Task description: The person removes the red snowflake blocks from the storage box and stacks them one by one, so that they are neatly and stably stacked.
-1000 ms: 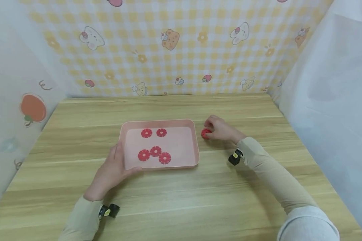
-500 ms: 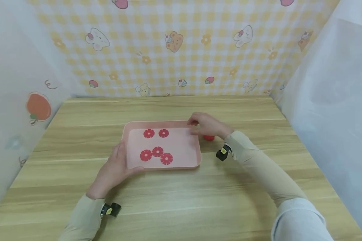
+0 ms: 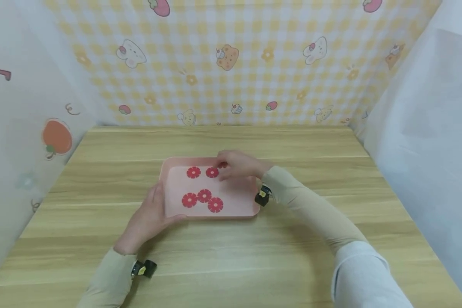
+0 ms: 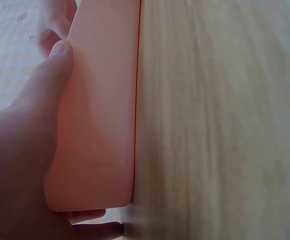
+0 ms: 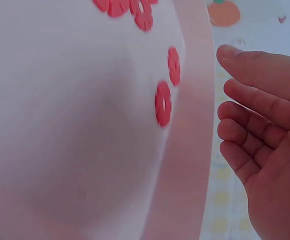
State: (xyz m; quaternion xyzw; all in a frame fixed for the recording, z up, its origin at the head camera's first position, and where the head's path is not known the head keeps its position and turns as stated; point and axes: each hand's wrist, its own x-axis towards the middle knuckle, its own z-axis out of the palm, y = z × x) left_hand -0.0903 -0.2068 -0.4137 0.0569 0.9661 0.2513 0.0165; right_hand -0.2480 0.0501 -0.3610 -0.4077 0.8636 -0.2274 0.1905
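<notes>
Though flat, red discs (image 3: 205, 192) between hands (image 3: 146, 218) (image 3: 239, 165)

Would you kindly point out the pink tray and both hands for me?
Pink tray (image 3: 235, 199): head view, on its bare floor.
Left hand (image 3: 148, 216): head view, middle of the hand.
Right hand (image 3: 242, 165): head view, middle of the hand.

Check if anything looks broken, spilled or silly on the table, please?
Nothing odd stands out: the pink tray sits flat on the table, and the five red discs clearly in view inside look whole.
</notes>
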